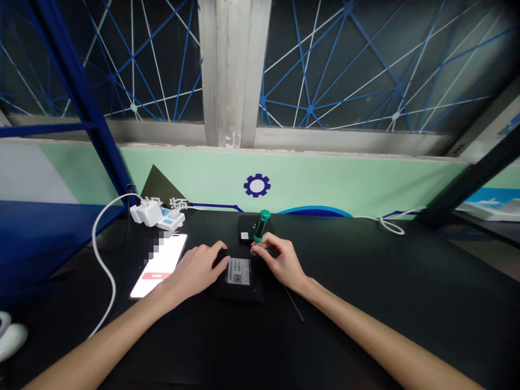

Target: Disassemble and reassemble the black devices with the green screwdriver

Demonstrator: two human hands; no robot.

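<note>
A flat black device (pixel 239 292) with a white printed label lies on the black table. My left hand (pixel 205 262) rests at its left side, fingers apart, thumb at the label's edge. My right hand (pixel 282 259) is closed in a pinch just below the green-and-black handle of a screwdriver (pixel 263 223), which stands nearly upright with the handle on top. Its lower end is hidden by the fingers. A thin metal rod (pixel 294 305) lies under the right wrist, its other end covered by my hand. Behind the screwdriver sits another black device (pixel 245 230) with a small white label.
A phone (pixel 156 271) with a bright screen lies left, partly behind my left forearm. Beyond it are a power strip (pixel 173 221) and a white charger (pixel 147 212), whose cable (pixel 106 260) curves forward. Another white cord (pixel 392 227) lies by the back wall. Blue posts frame the sides.
</note>
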